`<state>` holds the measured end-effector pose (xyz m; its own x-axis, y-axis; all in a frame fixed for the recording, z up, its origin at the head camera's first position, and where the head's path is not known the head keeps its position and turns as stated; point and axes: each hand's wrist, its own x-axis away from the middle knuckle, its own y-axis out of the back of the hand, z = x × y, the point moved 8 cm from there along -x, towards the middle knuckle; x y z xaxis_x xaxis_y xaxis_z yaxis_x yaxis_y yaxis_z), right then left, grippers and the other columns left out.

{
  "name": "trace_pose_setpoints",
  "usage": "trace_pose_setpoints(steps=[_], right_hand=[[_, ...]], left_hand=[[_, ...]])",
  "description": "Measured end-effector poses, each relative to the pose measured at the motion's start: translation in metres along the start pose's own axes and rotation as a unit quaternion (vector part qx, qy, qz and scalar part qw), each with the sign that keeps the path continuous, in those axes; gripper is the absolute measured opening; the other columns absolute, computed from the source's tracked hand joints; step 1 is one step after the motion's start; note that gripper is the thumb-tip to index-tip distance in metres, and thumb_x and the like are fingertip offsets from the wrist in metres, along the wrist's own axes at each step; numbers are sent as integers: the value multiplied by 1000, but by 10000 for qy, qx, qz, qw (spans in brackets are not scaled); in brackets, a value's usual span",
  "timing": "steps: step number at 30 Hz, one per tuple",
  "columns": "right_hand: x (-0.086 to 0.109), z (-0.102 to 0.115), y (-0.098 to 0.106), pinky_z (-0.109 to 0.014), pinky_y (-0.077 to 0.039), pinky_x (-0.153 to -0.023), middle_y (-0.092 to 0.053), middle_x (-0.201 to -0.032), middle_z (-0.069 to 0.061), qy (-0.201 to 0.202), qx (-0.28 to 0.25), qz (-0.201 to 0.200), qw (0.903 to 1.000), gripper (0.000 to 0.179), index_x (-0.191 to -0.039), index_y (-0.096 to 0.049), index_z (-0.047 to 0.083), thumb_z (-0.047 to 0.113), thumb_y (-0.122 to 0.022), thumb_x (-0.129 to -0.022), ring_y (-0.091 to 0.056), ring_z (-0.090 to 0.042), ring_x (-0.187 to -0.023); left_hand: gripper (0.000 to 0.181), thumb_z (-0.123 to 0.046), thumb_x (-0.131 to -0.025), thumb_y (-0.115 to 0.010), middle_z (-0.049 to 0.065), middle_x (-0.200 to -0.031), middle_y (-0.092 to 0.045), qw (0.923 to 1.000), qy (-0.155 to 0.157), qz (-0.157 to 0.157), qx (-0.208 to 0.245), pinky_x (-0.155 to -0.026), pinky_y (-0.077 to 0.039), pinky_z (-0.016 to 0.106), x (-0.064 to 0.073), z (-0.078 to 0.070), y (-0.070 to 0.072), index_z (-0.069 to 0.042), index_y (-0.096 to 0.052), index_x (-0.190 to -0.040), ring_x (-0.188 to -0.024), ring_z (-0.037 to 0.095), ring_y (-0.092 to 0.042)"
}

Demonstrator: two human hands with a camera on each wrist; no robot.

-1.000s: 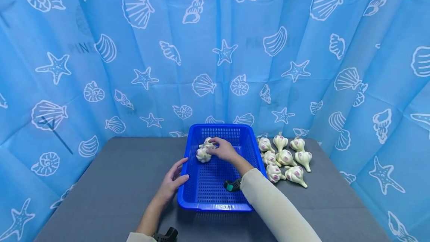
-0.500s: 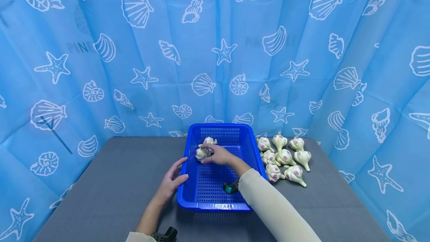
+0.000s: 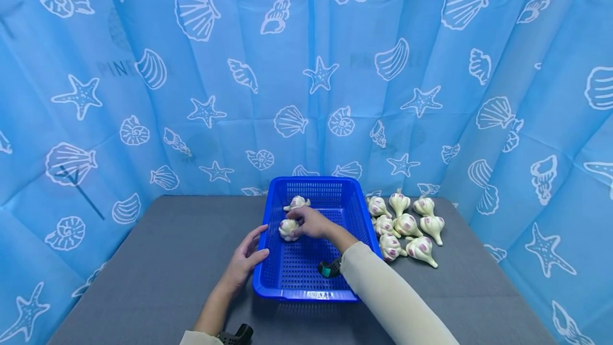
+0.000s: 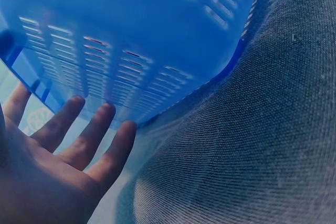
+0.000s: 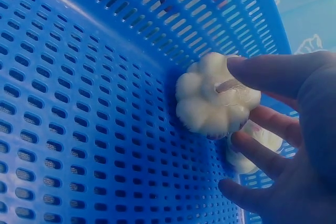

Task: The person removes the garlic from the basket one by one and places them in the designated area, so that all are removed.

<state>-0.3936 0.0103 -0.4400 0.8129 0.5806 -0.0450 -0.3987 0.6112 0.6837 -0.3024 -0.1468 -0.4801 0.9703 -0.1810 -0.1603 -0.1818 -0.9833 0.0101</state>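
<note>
A blue plastic basket (image 3: pixel 330 295) with slotted walls stands on the grey table. My left hand (image 3: pixel 243 261) touches its left rim; in the left wrist view the extended fingers (image 4: pixel 92 135) lie against the outer wall. Inside the basket, my right hand (image 3: pixel 313 222) holds a white garlic bulb (image 3: pixel 288 230) near the left wall. The right wrist view shows the thumb (image 5: pixel 273 74) on that bulb (image 5: pixel 210 95) and fingertips at its far side. Behind it a second garlic bulb (image 3: pixel 298 202) lies in the back left corner, partly hidden by the hand in the right wrist view.
Several purple-streaked garlic bulbs (image 3: pixel 407 225) lie together on the grey table (image 3: pixel 191 249), just right of the basket. A blue curtain (image 3: pixel 306 95) with white shell prints hangs behind the table and along its sides.
The garlic bulb under my right hand has shifted slightly toward me, away from the one behind it. My right fingers have changed position around it. The left hand and basket have stayed put.
</note>
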Motion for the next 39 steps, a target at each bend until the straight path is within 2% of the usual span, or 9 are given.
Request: trace_pose_setpoints(steps=[7, 13, 16, 23, 31, 39], right_hand=[[-1, -2, -2, -39, -48, -89, -64, -111, -8, -44, 359, -20, 9993, 40, -117, -64, 3, 5, -78, -80, -61, -24, -101], [1, -6, -7, -40, -47, -92, -61, -117, -5, -382, 284, 217, 9986, 42, -120, -62, 11, 7, -77, -81, -59, -23, -105], [2, -6, -8, -40, -46, -94, -61, -117, -2, -473, 439, 334, 9974, 42, -120, -61, 16, 8, -77, -82, -58, -21, -107], [1, -2, -12, -37, -46, -91, -62, -109, 4, -332, 823, 536, 9946, 37, -111, -61, 20, 5, -76, -81, -57, -16, -102], [2, 3, -7, -34, -46, -86, -63, -104, 3, -22, 1116, 423, 9929, 35, -106, -62, 15, 3, -77, -77, -57, -16, -97], [6, 0, 7, -36, -48, -86, -62, -114, 1, -326, 890, 313, 9950, 33, -113, -63, 20, 11, -76, -84, -57, -18, -102]], left_hand=[[55, -19, -94, -60, 24, -147, -39, 10000, 3, -14, -48, -94, -44, 61, 0, 0, 0, -21, -42, -147, -128, 47, -43], [56, -22, -95, -59, 24, -148, -38, 9998, 0, 5, -174, -94, -43, 62, 0, 1, -1, -22, -40, -147, -128, 47, -42], [57, -24, -95, -59, 23, -148, -37, 9997, 17, 29, -246, -94, -42, 62, -1, 2, -1, -22, -39, -148, -129, 47, -42], [56, -25, -95, -59, 21, -148, -38, 9996, 120, -36, -268, -94, -43, 61, -2, 5, 0, -25, -40, -148, -128, 45, -43], [56, -26, -95, -59, 20, -149, -38, 9997, 90, -43, -236, -95, -42, 61, -2, 5, -1, -26, -40, -147, -129, 46, -42], [56, -24, -95, -58, 23, -149, -36, 9997, -48, 4, -224, -95, -41, 63, -1, 3, -1, -22, -39, -148, -129, 48, -41]])
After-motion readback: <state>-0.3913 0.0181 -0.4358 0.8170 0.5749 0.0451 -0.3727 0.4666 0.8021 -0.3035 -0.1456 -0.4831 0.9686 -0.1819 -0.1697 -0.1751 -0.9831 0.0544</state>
